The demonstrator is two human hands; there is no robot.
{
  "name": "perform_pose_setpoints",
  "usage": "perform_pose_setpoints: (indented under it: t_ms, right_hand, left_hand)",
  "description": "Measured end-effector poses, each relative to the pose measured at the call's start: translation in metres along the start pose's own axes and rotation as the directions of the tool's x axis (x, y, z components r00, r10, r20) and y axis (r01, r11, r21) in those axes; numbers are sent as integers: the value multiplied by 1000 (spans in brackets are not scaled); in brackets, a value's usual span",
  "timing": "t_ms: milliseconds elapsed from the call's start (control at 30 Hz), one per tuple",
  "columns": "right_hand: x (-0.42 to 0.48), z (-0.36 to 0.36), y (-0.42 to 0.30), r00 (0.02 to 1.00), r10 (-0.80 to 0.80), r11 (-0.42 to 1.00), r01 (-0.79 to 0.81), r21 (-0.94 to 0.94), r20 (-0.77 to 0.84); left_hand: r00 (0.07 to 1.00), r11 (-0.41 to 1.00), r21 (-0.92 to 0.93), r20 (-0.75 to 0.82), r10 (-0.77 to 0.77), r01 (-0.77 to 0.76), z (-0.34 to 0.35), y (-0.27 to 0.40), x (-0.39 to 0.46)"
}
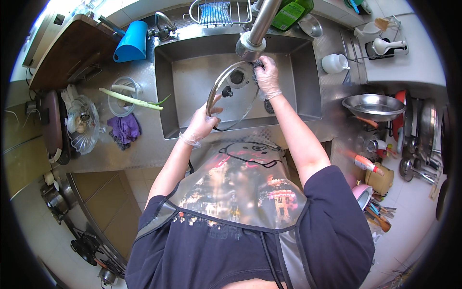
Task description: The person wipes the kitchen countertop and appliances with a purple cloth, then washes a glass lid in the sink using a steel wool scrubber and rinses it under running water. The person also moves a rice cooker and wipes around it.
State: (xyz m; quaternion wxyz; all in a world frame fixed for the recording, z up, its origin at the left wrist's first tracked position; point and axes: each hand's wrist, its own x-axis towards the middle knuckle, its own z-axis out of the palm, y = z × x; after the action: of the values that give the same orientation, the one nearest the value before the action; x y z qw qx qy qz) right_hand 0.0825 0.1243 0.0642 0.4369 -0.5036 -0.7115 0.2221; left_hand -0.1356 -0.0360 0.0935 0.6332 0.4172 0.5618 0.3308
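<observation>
A round glass pot lid with a metal rim and a black knob is tilted over the stainless steel sink. My left hand, in a clear disposable glove, grips the lid's rim on its left side. In my right hand, gloved the same way, is a grey scouring pad, pressed at the lid's upper right edge. Another dark scouring pad lies in the sink below my right wrist. Through the glass shows the sink drain.
The metal faucet hangs over the sink's back edge. Left of the sink are a plastic container with a green onion stalk across it and a purple cloth. A steel pan and a white jar stand to the right.
</observation>
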Motion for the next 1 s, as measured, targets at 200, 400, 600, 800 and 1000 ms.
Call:
perform_pose_setpoints:
  t_ms: [200,400,600,800,1000]
  right_hand:
    - [-78,25,84,851,499,815,-526,244,165]
    - [-97,26,53,715,643,608,-694,385,274]
    - [-35,8,20,826,508,722,-564,402,246]
    - [44,4,-23,929,135,930,-239,280,345]
    - [36,25,-21,954,217,975,-221,0,205]
  left_hand:
    - [999,962,-272,-50,-1,-13,-3,-21,-7]
    - [981,884,-447,-182,61,-137,17,-29,-10]
    - [969,828,-511,-191,153,-232,24,-7,-16]
    - [984,963,-238,155,-89,124,-58,65,-18]
    - [988,906,-413,149,-34,94,-39,64,-29]
